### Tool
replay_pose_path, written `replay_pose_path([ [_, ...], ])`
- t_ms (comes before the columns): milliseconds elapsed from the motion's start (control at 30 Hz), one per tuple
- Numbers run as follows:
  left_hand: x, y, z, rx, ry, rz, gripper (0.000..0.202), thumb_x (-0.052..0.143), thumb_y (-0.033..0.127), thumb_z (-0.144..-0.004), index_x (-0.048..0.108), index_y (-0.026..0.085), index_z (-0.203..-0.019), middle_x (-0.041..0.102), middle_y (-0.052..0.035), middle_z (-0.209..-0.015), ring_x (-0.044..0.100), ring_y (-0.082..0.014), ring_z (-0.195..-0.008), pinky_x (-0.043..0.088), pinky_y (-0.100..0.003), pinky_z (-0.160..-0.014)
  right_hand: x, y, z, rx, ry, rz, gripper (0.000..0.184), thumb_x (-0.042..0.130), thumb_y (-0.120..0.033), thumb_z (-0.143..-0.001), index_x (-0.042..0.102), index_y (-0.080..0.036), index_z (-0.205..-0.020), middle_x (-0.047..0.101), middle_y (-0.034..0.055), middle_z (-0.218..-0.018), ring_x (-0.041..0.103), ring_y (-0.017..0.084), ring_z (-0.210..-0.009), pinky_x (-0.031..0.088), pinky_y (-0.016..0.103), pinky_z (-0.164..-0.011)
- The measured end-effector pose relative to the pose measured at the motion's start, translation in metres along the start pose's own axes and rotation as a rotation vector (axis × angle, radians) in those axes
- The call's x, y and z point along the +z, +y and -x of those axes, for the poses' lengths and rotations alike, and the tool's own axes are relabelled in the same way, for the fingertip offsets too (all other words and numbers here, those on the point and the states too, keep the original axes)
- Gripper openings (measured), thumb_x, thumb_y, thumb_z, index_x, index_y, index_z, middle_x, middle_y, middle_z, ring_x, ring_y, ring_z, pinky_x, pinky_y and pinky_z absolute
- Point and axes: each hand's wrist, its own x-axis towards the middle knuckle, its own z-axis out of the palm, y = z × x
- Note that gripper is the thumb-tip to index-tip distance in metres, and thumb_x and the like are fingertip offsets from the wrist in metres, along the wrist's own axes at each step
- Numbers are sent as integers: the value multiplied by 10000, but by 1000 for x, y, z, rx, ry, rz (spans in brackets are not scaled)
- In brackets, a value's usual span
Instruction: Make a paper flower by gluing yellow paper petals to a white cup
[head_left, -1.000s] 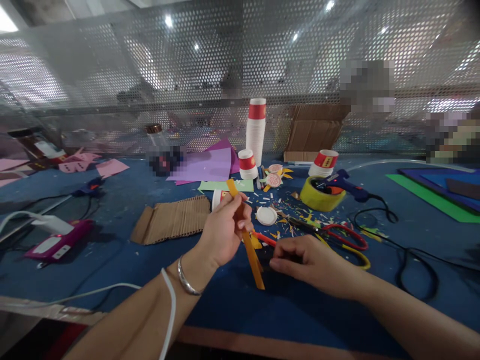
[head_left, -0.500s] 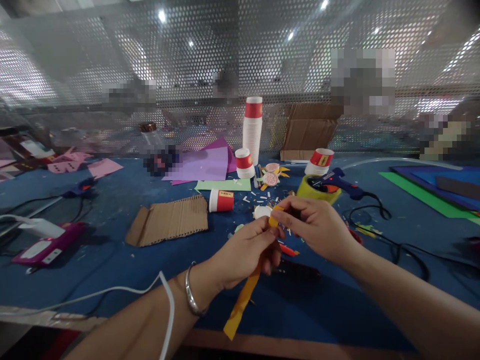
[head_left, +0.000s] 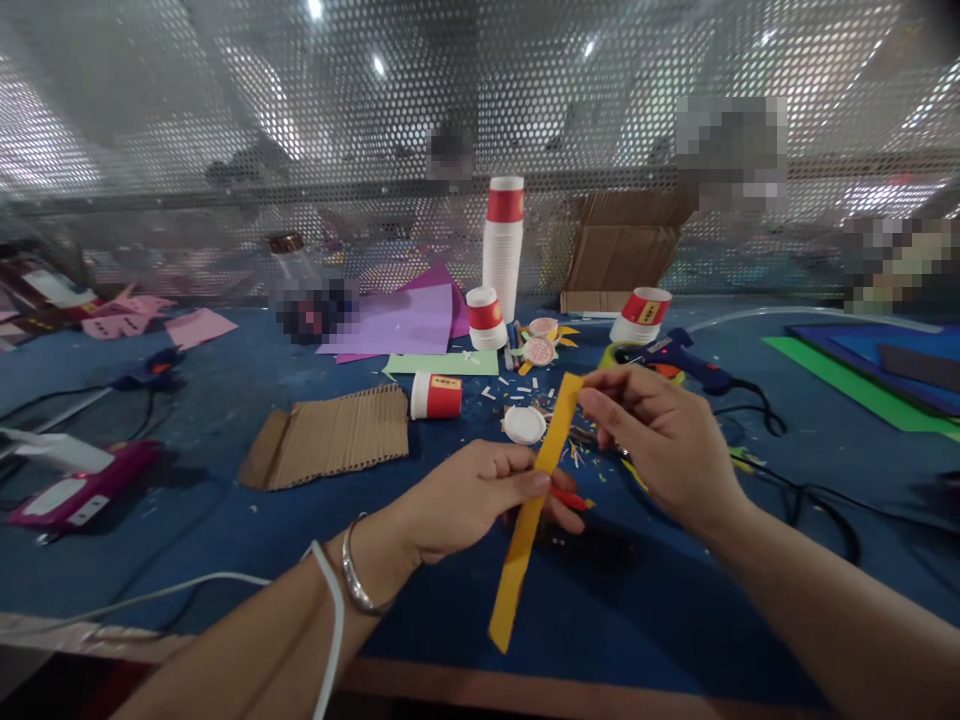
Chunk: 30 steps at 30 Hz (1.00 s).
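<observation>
A long orange paper strip runs slantwise above the blue table. My left hand pinches the strip at its middle, thumb on top. The strip's upper end is pinched between the fingertips of my right hand. A red pen-like thing lies on the table just under my left fingers. A white lid and paper scraps lie just beyond the strip.
A tipped red-and-white cup and corrugated cardboard lie to the left. A cup stack, yellow tape roll, blue glue gun with black cord stand behind. A pink device sits far left.
My right hand rose from the table to the strip's upper end and pulled it out straight. The strip's top end, bent over half a second ago, now stands up flat.
</observation>
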Motion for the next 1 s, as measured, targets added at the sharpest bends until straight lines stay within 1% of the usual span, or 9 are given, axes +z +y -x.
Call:
replay_pose_path([
  [67, 0, -3, -4, 4, 99, 152, 187, 611, 274, -909, 777, 188, -921, 796, -110, -842, 716, -211, -761, 512, -298, -678, 0, -2, 6, -186, 109, 139, 172, 643, -326, -919, 637, -210, -1046, 665, 35, -836, 629, 153, -664, 534, 288, -619],
  [100, 0, -5, -6, 8, 144, 225, 172, 622, 259, -899, 776, 183, -907, 790, -105, -831, 707, -198, -729, 508, -283, -654, 0, -4, 9, -308, 105, 200, 158, 640, -272, -917, 634, -220, -1066, 672, 50, -885, 649, 170, -729, 550, 307, -671],
  [233, -4, -7, -11, 38, 245, 375, 103, 682, 211, -859, 770, 164, -883, 744, -72, -787, 646, -137, -653, 475, -221, -617, 6, -6, 20, -732, -196, 307, 211, 559, -140, -945, 644, -229, -1115, 700, 75, -1001, 671, 197, -914, 577, 338, -804],
  [367, -5, -8, -13, 33, 297, 447, 110, 682, 199, -857, 766, 140, -895, 707, -67, -765, 622, -126, -653, 469, -214, -629, 13, -6, 23, -868, -284, 413, 256, 522, -99, -943, 653, -184, -1145, 703, 92, -1026, 650, 210, -948, 568, 353, -842],
  [500, 1, -12, -14, 35, 308, 412, 133, 676, 206, -846, 768, 152, -926, 692, -60, -782, 580, -126, -647, 448, -234, -638, 16, -4, 22, -834, -272, 349, 201, 520, -118, -957, 663, -189, -1079, 702, 83, -984, 645, 193, -881, 564, 335, -783],
  [667, 6, -14, -13, 152, 282, 222, 148, 644, 256, -849, 774, 187, -837, 637, -29, -685, 505, -120, -589, 379, -230, -571, 18, -6, 21, -579, -207, 73, 97, 559, -134, -935, 626, -204, -935, 652, 66, -917, 641, 177, -836, 548, 307, -733],
  [767, 6, -14, -13, 138, 298, 136, 195, 591, 248, -841, 759, 181, -771, 598, -23, -612, 494, -118, -540, 337, -221, -502, 18, -6, 19, -418, -202, 26, 105, 581, -153, -928, 605, -203, -839, 614, 47, -856, 610, 176, -820, 523, 308, -729],
  [867, 7, -15, -14, 109, 323, 131, 191, 564, 221, -783, 746, 162, -767, 617, -33, -639, 538, -127, -546, 361, -225, -478, 17, -4, 16, -312, -209, 17, 134, 589, -206, -948, 615, -204, -816, 604, 41, -853, 591, 181, -840, 503, 322, -760],
  [1000, 9, -16, -14, 81, 306, 142, 218, 534, 240, -770, 723, 132, -772, 600, -24, -610, 555, -131, -548, 413, -235, -491, 16, 0, 14, -274, -236, -9, 121, 586, -221, -960, 633, -207, -849, 610, 37, -880, 581, 172, -844, 483, 315, -772],
])
